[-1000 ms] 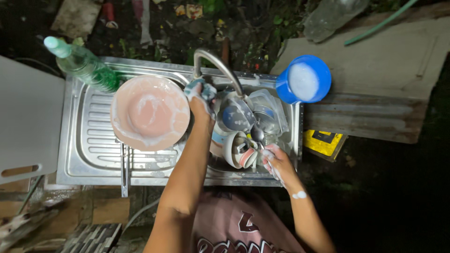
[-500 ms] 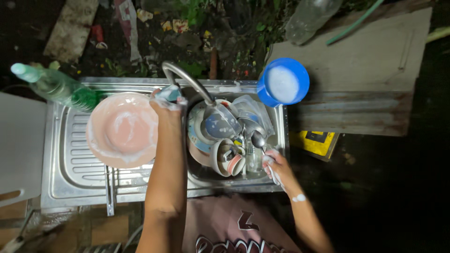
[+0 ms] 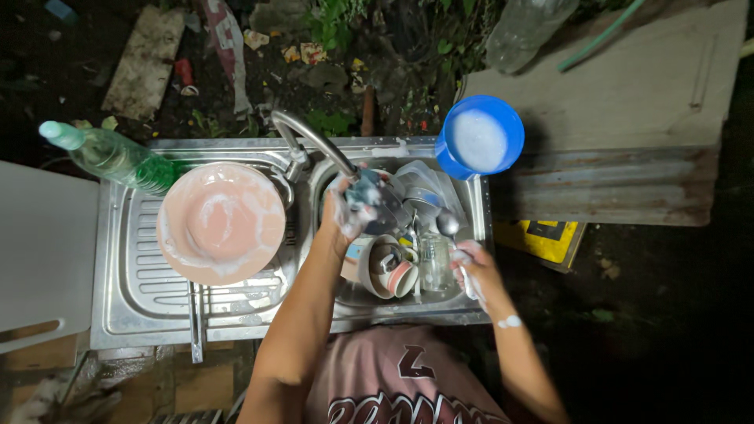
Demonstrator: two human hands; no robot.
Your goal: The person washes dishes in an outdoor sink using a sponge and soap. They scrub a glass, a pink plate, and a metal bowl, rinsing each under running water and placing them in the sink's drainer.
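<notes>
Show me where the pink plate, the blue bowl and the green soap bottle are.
pink plate [image 3: 221, 222], head view, on its soapy centre.
blue bowl [image 3: 480, 139], head view, on the foam inside it.
green soap bottle [image 3: 118, 159], head view, on its clear body.

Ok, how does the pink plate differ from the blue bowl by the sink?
The pink plate is wide, shallow and streaked with suds; the blue bowl is smaller, deeper and filled with white foam. The pink plate lies on the ribbed drainboard, left of the tap, while the blue bowl stands at the sink's back right corner. Neither hand touches either. Both are round and soapy.
</notes>
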